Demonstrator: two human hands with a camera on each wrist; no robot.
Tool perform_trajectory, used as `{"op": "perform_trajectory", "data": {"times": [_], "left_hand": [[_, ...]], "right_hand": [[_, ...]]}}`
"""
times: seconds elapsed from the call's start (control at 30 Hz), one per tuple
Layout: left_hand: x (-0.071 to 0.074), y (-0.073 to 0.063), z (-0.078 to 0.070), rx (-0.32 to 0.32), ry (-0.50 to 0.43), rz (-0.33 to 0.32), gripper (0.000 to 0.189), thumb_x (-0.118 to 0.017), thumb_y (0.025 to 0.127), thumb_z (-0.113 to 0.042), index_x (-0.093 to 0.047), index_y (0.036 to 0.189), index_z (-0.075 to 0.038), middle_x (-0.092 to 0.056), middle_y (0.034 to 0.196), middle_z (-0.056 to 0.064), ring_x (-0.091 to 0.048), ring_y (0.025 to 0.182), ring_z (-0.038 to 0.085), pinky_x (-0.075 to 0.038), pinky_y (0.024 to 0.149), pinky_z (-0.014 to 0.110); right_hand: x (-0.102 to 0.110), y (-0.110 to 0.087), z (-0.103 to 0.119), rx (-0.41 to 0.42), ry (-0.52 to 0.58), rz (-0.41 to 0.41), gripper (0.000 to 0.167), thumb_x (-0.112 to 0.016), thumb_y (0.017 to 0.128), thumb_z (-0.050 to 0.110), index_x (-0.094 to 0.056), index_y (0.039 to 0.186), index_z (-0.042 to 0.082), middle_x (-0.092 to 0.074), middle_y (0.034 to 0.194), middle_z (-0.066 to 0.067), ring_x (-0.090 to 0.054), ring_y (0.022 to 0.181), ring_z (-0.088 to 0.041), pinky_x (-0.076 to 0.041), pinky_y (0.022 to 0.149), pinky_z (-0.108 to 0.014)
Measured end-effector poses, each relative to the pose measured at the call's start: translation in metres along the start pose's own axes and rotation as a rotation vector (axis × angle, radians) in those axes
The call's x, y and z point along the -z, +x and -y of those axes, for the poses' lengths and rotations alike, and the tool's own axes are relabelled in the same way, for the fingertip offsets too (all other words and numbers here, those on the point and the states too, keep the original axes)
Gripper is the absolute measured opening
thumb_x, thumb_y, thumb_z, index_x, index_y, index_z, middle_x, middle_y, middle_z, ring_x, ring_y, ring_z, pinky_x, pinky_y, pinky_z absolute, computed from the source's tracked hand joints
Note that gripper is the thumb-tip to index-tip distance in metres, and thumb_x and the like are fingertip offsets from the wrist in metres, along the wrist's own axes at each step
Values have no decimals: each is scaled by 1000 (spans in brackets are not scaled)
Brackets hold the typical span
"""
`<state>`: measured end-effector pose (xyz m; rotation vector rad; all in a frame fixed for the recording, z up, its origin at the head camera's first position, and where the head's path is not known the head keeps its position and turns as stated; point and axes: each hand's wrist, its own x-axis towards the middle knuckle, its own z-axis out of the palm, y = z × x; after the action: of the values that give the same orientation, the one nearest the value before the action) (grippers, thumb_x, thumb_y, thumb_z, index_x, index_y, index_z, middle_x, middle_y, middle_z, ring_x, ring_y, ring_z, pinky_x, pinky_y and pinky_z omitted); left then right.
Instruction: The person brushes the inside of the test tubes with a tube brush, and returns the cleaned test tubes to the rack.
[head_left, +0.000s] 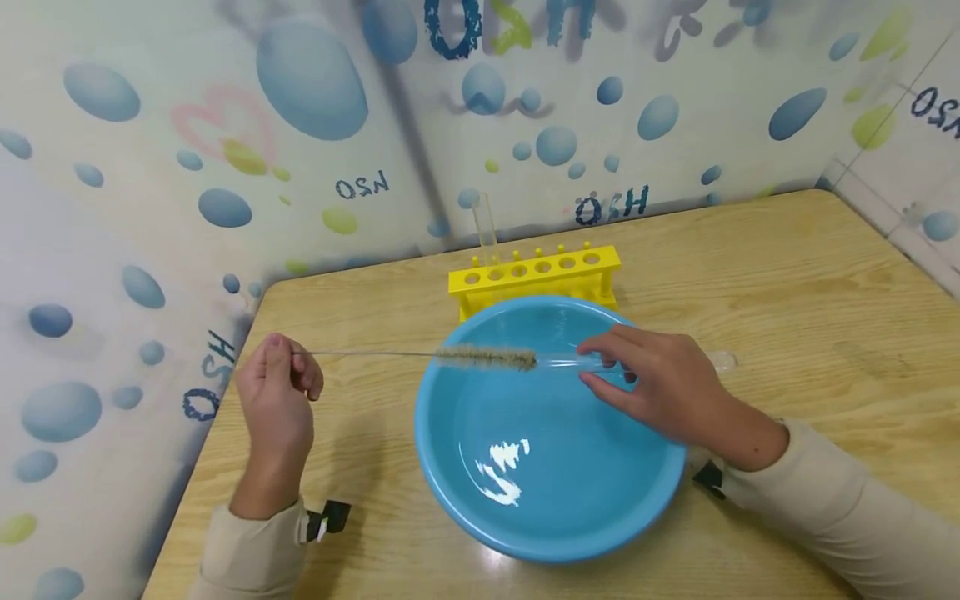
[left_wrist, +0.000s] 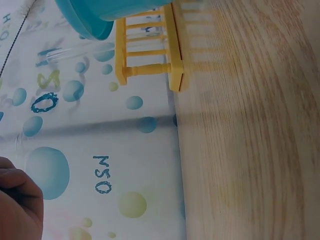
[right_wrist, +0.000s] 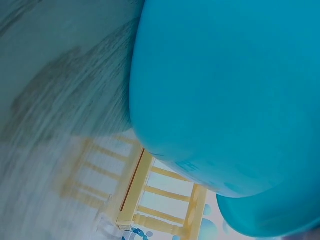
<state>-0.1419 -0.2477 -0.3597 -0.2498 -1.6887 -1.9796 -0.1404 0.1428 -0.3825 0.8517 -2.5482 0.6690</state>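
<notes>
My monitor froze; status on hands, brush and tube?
Left hand grips brush. Right hand holds clear tube partly over basin. Brush tip by tube's mouth, contact unclear. No obstruction visible between them.

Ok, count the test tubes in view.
2: one test tube held in the right hand over the blue basin, a second tube standing in the yellow test tube rack. More may be hidden behind the basin.

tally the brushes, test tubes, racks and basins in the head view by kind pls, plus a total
Brushes: 1, the bristle brush in the left hand
Test tubes: 2, the held tube in the right hand and the upright tube in the rack
Racks: 1, the yellow rack
Basins: 1, the blue basin
Total: 5
</notes>
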Motion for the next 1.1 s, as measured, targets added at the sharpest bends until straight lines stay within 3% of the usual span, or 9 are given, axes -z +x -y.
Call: {"op": "perform_trajectory", "data": {"times": [0.3, 0.53, 0.73, 1.1], "left_hand": [[-3, 1, 3, -25, -51, 23, 41, -43, 108, -16, -44, 69, -2, -39, 57, 1, -30, 45, 15, -22, 41, 27], [-2, -1, 5, -91, -134, 104, 44, -42, 108, -15, -29, 68, -3, -22, 58, 2, -13, 45, 12, -9, 43, 27], [-2, -1, 4, -104, -174, 126, 45, -42, 108, -15, -26, 67, -2, -20, 58, 2, -13, 46, 12, -9, 45, 26], [2, -1, 4, -122, -201, 159, 45, -40, 108, -11, -24, 67, -1, -20, 57, 2, -13, 46, 11, -9, 45, 26]], "right_hand": [[0, -1, -3, -15, -18, -5, 39, -86, 79, 24, -70, 113, 15, -72, 90, -2, -68, 73, -11, -52, 57, -22], [0, -1, -3, -30, -18, 4, 38, -84, 81, 25, -70, 114, 15, -72, 91, -2, -68, 74, -12, -51, 57, -22], [1, 0, 0, -77, -17, 8, 35, -83, 83, 24, -69, 114, 17, -70, 89, -1, -62, 68, -10, -48, 56, -20], [-1, 0, 0, -82, -9, 6, 36, -84, 82, 24, -69, 115, 17, -69, 88, -1, -61, 67, -10, -47, 55, -20]]}}
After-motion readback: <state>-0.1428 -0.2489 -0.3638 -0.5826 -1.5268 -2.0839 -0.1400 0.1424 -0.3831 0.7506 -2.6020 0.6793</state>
